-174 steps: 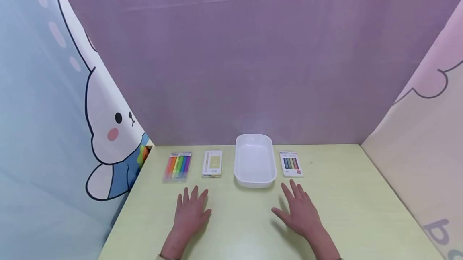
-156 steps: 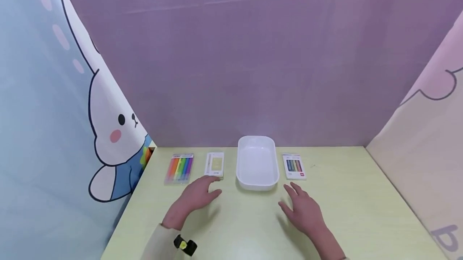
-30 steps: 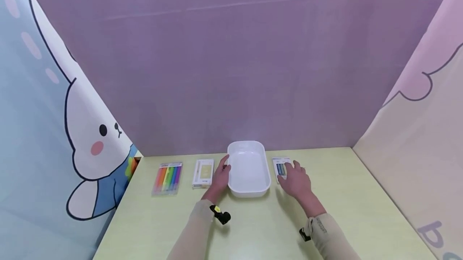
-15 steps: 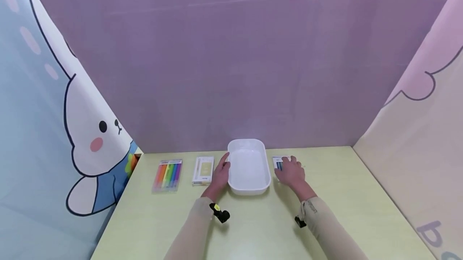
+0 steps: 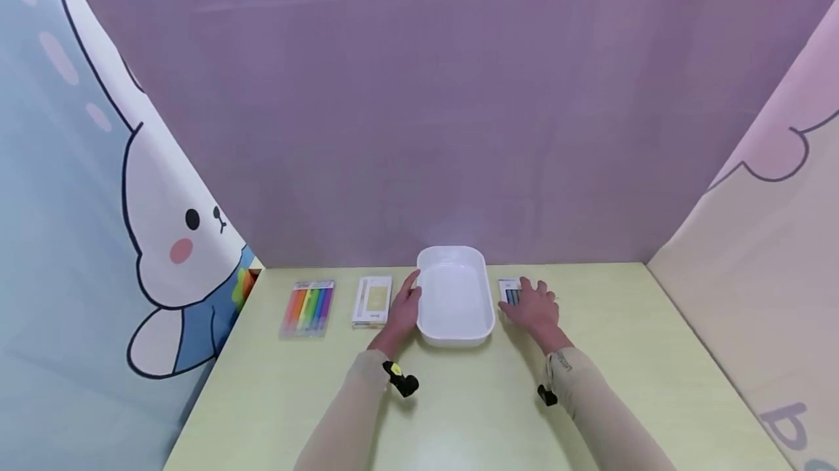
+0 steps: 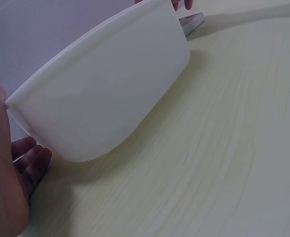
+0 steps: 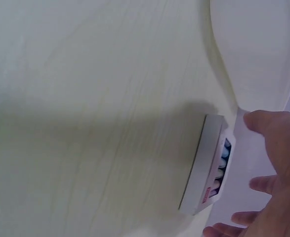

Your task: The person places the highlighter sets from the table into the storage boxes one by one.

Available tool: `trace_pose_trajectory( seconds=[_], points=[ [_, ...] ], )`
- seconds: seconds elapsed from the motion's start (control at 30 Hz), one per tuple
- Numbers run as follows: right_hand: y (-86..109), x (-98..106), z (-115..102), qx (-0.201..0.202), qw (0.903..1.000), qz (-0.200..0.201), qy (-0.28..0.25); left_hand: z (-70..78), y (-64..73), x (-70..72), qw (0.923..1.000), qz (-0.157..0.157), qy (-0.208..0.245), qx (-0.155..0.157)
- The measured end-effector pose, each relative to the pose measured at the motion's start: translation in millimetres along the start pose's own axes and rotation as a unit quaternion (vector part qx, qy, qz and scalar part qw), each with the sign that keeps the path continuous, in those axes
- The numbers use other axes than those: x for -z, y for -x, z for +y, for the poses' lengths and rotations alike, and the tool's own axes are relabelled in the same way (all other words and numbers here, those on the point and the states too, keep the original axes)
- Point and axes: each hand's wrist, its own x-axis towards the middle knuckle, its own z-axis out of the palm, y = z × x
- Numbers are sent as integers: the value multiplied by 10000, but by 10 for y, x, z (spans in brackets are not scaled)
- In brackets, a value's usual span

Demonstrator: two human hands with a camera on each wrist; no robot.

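A white plastic tray (image 5: 455, 303) stands at the middle back of the table. My left hand (image 5: 402, 313) holds its left side, thumb at the rim and fingers against the outer wall. In the left wrist view, the tray's wall (image 6: 105, 89) rises beside my fingertips (image 6: 36, 168). Right of the tray lies a flat white box with a window onto coloured sticks (image 5: 508, 289). My right hand (image 5: 536, 309) hovers over this box, hiding most of it. The right wrist view shows the box (image 7: 206, 170) lying apart from my spread thumb (image 7: 258, 121) and fingers.
Left of the tray lies a white box with a yellow panel (image 5: 372, 301). Further left is a clear pack of rainbow-coloured pens (image 5: 308, 309). A purple cloth (image 5: 419, 129) hangs behind the table's back edge, with printed cloths at both sides.
Over the earlier frames, my left hand has moved from the table to the tray's left side. My right hand has reached forward over the box of coloured sticks. The tray and packs stay put.
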Motion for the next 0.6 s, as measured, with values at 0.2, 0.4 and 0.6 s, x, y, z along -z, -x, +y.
trace_pose_trajectory(
  seconds=[0.2,0.4,0.6],
  points=[
    [-26,-21,20,-59,9997,154,-155,-35,-27,-5,9999,54,-128,-98],
    [-22,-80,59,-376,9992,40,-122,-34,-6,-19,9999,-7,-156,26],
    [-24,-166,40,-459,9986,99,-244,-11,4,19,9997,-3,-223,47]
  ],
)
